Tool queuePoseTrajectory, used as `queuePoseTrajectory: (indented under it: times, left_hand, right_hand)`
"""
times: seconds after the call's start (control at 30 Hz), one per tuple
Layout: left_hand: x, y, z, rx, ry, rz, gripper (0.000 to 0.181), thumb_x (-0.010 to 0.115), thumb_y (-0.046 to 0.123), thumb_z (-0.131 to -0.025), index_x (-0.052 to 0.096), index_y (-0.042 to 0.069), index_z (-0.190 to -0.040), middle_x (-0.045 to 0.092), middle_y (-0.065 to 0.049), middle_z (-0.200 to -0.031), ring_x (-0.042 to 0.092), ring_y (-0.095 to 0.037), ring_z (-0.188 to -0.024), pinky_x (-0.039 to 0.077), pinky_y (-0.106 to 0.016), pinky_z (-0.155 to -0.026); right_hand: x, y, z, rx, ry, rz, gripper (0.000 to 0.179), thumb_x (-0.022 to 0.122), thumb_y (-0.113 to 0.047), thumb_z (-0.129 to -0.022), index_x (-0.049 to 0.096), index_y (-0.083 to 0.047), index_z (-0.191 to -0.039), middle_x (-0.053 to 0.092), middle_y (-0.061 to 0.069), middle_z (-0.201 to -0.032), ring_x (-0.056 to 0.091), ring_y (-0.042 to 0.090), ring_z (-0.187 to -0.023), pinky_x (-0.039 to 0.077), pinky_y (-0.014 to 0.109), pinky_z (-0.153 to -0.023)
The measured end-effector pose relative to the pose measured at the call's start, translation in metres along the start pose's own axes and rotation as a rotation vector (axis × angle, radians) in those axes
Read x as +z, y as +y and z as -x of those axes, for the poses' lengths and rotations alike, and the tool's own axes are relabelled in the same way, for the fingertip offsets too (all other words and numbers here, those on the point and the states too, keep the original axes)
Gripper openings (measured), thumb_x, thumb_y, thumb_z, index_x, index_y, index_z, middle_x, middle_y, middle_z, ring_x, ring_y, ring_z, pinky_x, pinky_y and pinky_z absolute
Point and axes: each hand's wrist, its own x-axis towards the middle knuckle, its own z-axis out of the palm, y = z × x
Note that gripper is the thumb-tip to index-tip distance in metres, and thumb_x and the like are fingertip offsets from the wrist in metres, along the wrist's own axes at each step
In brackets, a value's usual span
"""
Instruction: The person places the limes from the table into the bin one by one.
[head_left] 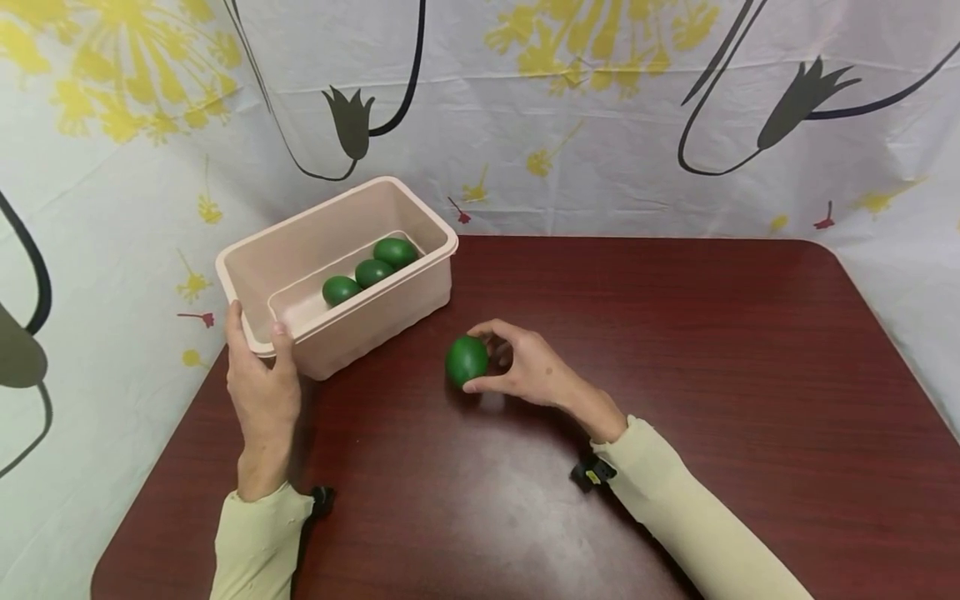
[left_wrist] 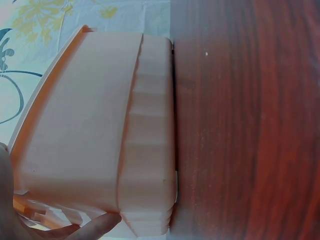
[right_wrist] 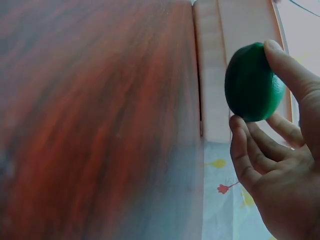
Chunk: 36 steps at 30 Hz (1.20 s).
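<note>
My right hand (head_left: 534, 367) pinches a smooth green oval fruit, lime-like in look (head_left: 467, 362), between thumb and fingertips. In the right wrist view the fruit (right_wrist: 252, 84) is held clear of the tabletop, in front of the bin's wall. A pale pink plastic bin (head_left: 382, 310) stands at the table's back left. My left hand (head_left: 262, 392) grips its near left corner, thumb at the rim. Under the bin's end, the left wrist view shows fingers (left_wrist: 97, 226) against the plastic. Inside lie three similar green fruits (head_left: 374, 272) in a row along the front wall.
The dark red wood-grain table (head_left: 675, 333) extends to the right of both hands, with a rounded far right corner. A white cloth (head_left: 600, 167) with yellow flowers and dark stems hangs behind and to the left, close to the bin.
</note>
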Motion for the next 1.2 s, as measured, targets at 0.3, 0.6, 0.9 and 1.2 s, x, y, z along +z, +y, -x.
queuePoseTrajectory:
  times: [0.3, 0.6, 0.9, 1.2]
  left_hand:
    - [0.000, 0.000, 0.000, 0.009, 0.003, -0.002, 0.068, 0.056, 0.053, -0.095, 0.038, 0.041, -0.160, 0.053, -0.012, -0.158, 0.053, -0.036, -0.141, 0.038, -0.059, -0.115]
    - [0.000, 0.000, 0.000, 0.005, -0.002, -0.001, 0.068, 0.056, 0.054, -0.095, 0.037, 0.042, -0.160, 0.053, -0.013, -0.158, 0.054, -0.038, -0.140, 0.038, -0.061, -0.113]
    - [0.000, 0.000, 0.000, 0.006, -0.006, 0.005, 0.068, 0.056, 0.054, -0.095, 0.037, 0.042, -0.160, 0.053, -0.014, -0.157, 0.054, -0.037, -0.140, 0.038, -0.060, -0.114]
    - [-0.001, 0.001, 0.000, -0.003, -0.014, 0.004, 0.068, 0.056, 0.053, -0.096, 0.036, 0.044, -0.160, 0.053, -0.011, -0.158, 0.053, -0.035, -0.141, 0.038, -0.059, -0.115]
  right_hand:
    - [-0.003, -0.002, -0.004, -0.017, 0.110, -0.044, 0.068, 0.096, -0.029, -0.073, 0.064, -0.017, -0.132, 0.072, 0.003, -0.104, 0.070, 0.017, -0.091, 0.060, 0.034, -0.083]
    - [-0.005, -0.006, -0.009, -0.008, 0.247, -0.047, 0.067, 0.096, -0.028, -0.074, 0.064, -0.020, -0.132, 0.071, 0.003, -0.107, 0.068, 0.016, -0.088, 0.058, 0.034, -0.081]
    - [-0.007, -0.009, -0.013, -0.004, 0.351, -0.082, 0.069, 0.095, -0.024, -0.075, 0.062, -0.017, -0.134, 0.069, 0.003, -0.120, 0.070, 0.028, -0.094, 0.058, 0.038, -0.085]
    - [-0.007, -0.014, -0.019, 0.015, 0.410, -0.103, 0.070, 0.095, -0.026, -0.075, 0.062, -0.017, -0.136, 0.068, 0.004, -0.118, 0.067, 0.019, -0.094, 0.056, 0.035, -0.087]
